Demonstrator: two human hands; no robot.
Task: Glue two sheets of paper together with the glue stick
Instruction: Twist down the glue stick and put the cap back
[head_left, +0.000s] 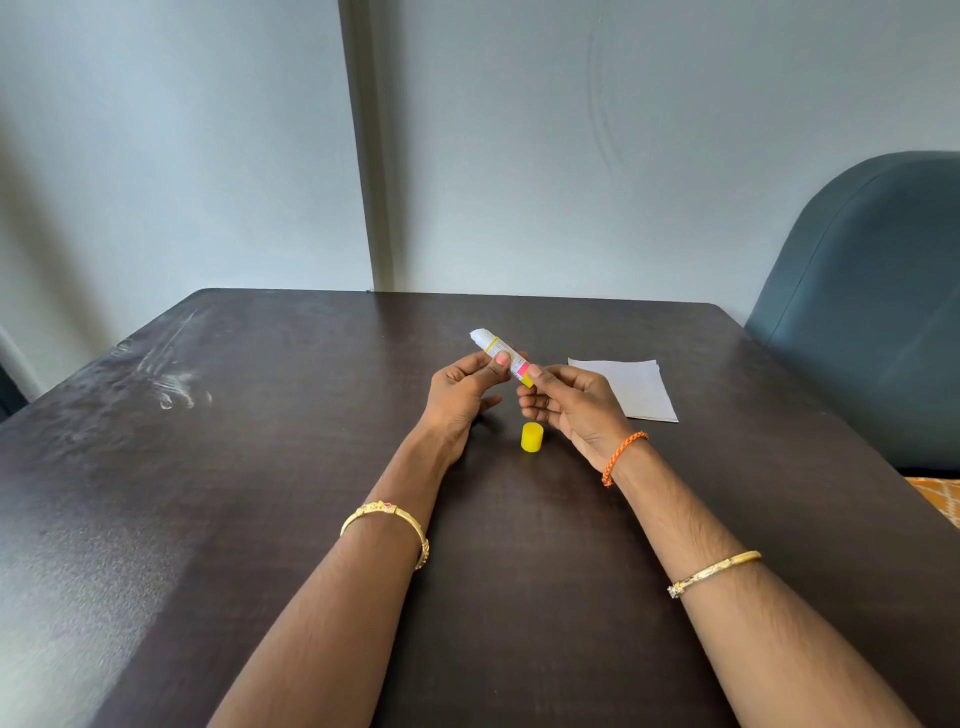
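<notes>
An uncapped glue stick with a white body and yellow base is held tilted above the dark table, its white glue tip pointing up and away to the left. My left hand pinches its upper body. My right hand grips its yellow base end. Its yellow cap stands on the table just below and between my hands. White paper sheets lie flat in a stack to the right of my right hand, and neither hand touches them.
The dark wooden table meets a grey wall at its far edge. A blue-grey padded chair stands at the table's right side. An orange patterned cloth shows past the right edge.
</notes>
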